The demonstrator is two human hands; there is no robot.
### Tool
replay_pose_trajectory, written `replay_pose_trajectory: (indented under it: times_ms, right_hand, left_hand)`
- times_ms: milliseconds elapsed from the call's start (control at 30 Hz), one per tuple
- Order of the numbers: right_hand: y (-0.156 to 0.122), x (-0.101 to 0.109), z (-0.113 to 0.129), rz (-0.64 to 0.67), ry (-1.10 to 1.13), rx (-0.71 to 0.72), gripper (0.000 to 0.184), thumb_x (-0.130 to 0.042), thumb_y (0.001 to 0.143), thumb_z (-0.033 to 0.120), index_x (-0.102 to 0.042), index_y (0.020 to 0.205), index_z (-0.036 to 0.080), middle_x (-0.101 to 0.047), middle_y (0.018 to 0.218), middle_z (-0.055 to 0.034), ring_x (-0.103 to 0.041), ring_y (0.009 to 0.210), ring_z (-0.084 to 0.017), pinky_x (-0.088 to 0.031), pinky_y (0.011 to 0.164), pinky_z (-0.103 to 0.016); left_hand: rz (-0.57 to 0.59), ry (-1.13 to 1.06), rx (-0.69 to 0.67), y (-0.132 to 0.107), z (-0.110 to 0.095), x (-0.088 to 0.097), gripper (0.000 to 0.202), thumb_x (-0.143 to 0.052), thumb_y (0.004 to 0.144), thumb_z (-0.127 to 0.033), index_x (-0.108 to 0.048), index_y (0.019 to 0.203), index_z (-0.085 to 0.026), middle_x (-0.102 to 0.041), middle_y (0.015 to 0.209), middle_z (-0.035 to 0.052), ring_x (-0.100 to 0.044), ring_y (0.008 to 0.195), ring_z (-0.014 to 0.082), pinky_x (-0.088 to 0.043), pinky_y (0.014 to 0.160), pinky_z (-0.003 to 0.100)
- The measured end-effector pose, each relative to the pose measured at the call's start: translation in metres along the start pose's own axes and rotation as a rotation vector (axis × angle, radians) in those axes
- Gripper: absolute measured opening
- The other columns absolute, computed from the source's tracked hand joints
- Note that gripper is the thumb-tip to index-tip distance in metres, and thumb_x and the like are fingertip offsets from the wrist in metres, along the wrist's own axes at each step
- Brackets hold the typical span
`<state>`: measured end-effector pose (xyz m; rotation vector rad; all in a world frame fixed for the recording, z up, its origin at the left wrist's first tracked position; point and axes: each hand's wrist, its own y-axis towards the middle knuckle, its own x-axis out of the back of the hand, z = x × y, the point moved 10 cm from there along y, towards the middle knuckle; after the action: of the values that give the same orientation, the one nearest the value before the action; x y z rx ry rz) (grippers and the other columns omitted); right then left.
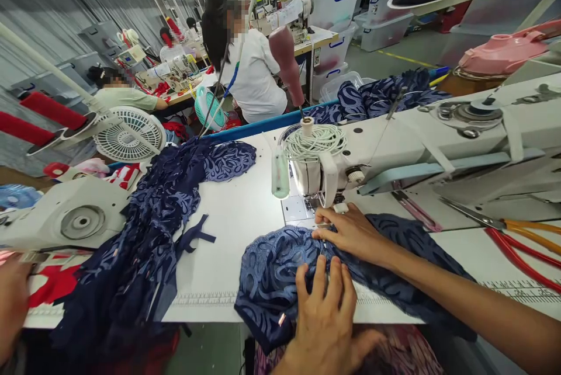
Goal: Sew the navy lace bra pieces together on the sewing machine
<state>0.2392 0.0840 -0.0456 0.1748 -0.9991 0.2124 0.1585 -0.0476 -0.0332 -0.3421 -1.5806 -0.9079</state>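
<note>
A piece of navy patterned fabric (272, 270) lies on the white sewing table (236, 217) in front of a white sewing machine (438, 141). My left hand (326, 311) rests flat on the near part of the fabric, fingers stretched forward and slightly apart. My right hand (350, 232) lies on the fabric just below the presser foot (318, 202), fingers extended and pressed together toward the needle area, pinning the cloth down.
A heap of navy fabric (149, 235) covers the table's left side. Orange-handled scissors (517, 235) lie at right. Another machine (74, 214) and a stranger's hand (13, 299) sit far left. Fans and seated workers (249, 65) are behind.
</note>
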Motion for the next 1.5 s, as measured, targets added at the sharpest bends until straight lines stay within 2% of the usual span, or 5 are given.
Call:
replay_pose_trajectory:
  times_ms: [533,867,1267,1400,1500]
  right_hand:
    - [-0.004,-0.004,0.008,-0.107,0.007,-0.014,0.012,-0.054,0.093,0.033,-0.058,0.088,0.023,-0.069,0.090,-0.0026,-0.059,0.089,-0.023,-0.032,0.085,-0.040]
    - [-0.017,0.034,0.011,-0.125,0.089,0.112,0.024,-0.039,0.098,0.030,-0.062,0.095,0.023,-0.069,0.099,-0.0063,-0.061,0.097,-0.022,-0.042,0.090,-0.037]
    - [-0.005,0.002,0.012,-0.133,0.009,0.052,0.017,-0.053,0.094,0.033,-0.057,0.083,0.022,-0.066,0.084,-0.0027,-0.058,0.081,-0.021,-0.037,0.081,-0.039]
    - [-0.015,0.016,0.015,-0.134,0.041,0.149,0.017,-0.047,0.097,0.029,-0.060,0.088,0.024,-0.068,0.088,-0.0020,-0.060,0.087,-0.020,-0.042,0.081,-0.036]
    - [-0.038,0.029,0.023,-0.203,0.038,0.209,0.020,-0.042,0.100,0.027,-0.061,0.097,0.022,-0.067,0.096,-0.0056,-0.058,0.092,-0.021,-0.043,0.086,-0.037]
  left_hand:
    - [0.034,0.079,0.022,-0.007,-0.008,-0.003,0.070,-0.033,0.097,-0.065,-0.052,0.141,-0.014,-0.048,0.151,0.0091,-0.038,0.140,0.0323,-0.036,0.095,0.045]
    - [0.072,0.072,0.053,0.002,-0.013,0.000,0.070,-0.039,0.096,-0.066,-0.054,0.139,-0.011,-0.056,0.144,0.0125,-0.049,0.131,0.0347,-0.042,0.100,0.055]
    - [0.067,-0.032,0.039,-0.008,-0.006,-0.006,0.073,-0.035,0.095,-0.069,-0.052,0.140,-0.014,-0.046,0.152,0.0118,-0.037,0.140,0.0371,-0.036,0.103,0.056]
    - [0.087,-0.157,0.037,0.004,0.009,0.009,0.057,-0.041,0.098,-0.059,-0.054,0.136,-0.019,-0.059,0.141,0.0088,-0.050,0.131,0.0302,-0.036,0.105,0.052]
    - [0.089,-0.310,0.151,0.031,0.051,0.023,0.025,-0.045,0.101,-0.027,-0.063,0.117,-0.025,-0.070,0.118,0.0043,-0.060,0.114,0.0219,-0.039,0.103,0.043]
